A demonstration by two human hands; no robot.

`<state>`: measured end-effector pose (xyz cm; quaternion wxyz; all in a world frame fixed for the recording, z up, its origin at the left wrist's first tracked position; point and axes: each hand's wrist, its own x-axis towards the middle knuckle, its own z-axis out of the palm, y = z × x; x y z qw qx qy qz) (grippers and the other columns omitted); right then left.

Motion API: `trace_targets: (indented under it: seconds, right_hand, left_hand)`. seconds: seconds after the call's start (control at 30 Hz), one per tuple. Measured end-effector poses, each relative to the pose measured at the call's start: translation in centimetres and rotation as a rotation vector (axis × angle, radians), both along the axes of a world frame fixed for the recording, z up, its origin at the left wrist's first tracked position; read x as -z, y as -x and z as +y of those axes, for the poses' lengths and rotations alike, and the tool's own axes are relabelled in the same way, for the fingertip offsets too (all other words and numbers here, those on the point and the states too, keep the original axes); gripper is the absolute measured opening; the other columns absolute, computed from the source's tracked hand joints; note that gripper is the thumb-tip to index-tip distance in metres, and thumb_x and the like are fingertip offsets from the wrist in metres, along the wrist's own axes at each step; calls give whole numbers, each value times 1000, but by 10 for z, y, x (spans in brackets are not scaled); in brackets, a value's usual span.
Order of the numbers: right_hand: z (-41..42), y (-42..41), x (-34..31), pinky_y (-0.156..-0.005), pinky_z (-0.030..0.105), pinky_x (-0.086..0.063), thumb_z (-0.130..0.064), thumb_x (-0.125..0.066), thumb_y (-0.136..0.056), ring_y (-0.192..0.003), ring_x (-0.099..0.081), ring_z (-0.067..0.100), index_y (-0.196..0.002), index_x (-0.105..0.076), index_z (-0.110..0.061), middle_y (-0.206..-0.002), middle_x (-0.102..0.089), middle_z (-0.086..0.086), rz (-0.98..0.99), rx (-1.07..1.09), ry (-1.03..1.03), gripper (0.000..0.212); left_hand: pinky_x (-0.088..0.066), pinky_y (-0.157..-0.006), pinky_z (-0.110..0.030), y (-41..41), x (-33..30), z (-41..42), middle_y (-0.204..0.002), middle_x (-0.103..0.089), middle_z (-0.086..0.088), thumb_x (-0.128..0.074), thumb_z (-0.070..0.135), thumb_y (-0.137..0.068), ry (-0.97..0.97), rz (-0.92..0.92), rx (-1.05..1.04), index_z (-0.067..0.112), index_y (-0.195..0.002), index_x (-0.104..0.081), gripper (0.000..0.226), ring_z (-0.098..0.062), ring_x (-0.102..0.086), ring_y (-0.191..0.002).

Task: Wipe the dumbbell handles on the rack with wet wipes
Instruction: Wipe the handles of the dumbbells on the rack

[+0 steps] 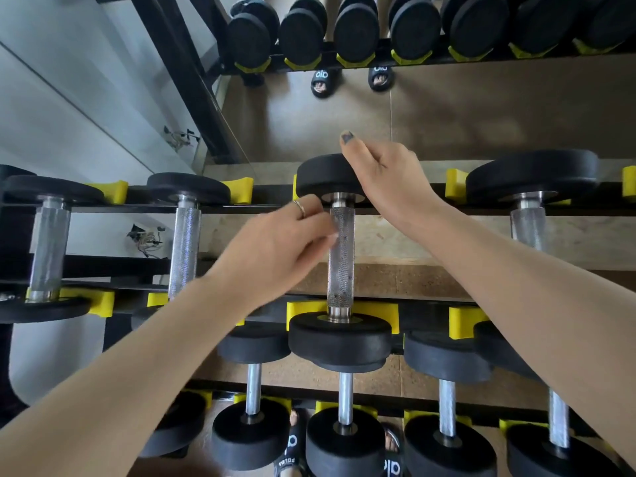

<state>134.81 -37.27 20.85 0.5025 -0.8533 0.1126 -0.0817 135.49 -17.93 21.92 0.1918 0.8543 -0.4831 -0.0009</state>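
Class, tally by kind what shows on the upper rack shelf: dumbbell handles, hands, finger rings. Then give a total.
Dumbbell handles: 4
Hands, left hand and right hand: 2
Finger ring: 1
Total: 7

Black dumbbell heads (339,340), silver cross-hatched handle (341,256), yellow cradles (468,327) on the black rack (426,302)

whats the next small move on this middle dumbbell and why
Probably slide the left hand down the knurled handle toward the near weight. Its fingers sit at the top end, and dark specks show near the bottom. The right hand rests on the far weight, steadying it.
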Motion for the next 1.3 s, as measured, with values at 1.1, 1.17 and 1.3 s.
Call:
trace_targets:
  seconds: [1.1, 1.17, 1.3]
  right_hand:
    - [3, 1, -1, -47, 25, -21, -40, -42, -103, -48, -27, 8, -59, -22, -16, -50, -23, -5, -3, 32, -16, 54]
    - [4, 0, 0, -47, 26, -20, -41, -42, -103, -50, -27, 9, -60, -23, -16, -54, -25, 0, -7, 28, -7, 53]
    - [4, 0, 0, -47, 24, -19, -41, -42, -103, -48, -27, 8, -59, -23, -17, -52, -24, -3, -9, 37, -24, 53]
  left_hand:
    - [-58, -54, -39, 0, 3, 12, -102, -63, 0, -62, 14, -96, -145, 1, 297, 14, -98, -72, 10, -22, -65, -66]
    - [-58, -54, -38, 9, 4, 17, -101, -63, 1, -55, 18, -100, -126, 51, 314, 14, -101, -71, 17, -18, -64, -65]
    - [-54, -47, -34, 24, 10, 23, -94, -59, 1, -45, 24, -103, -170, 58, 397, 17, -105, -70, 25, -18, -54, -55]
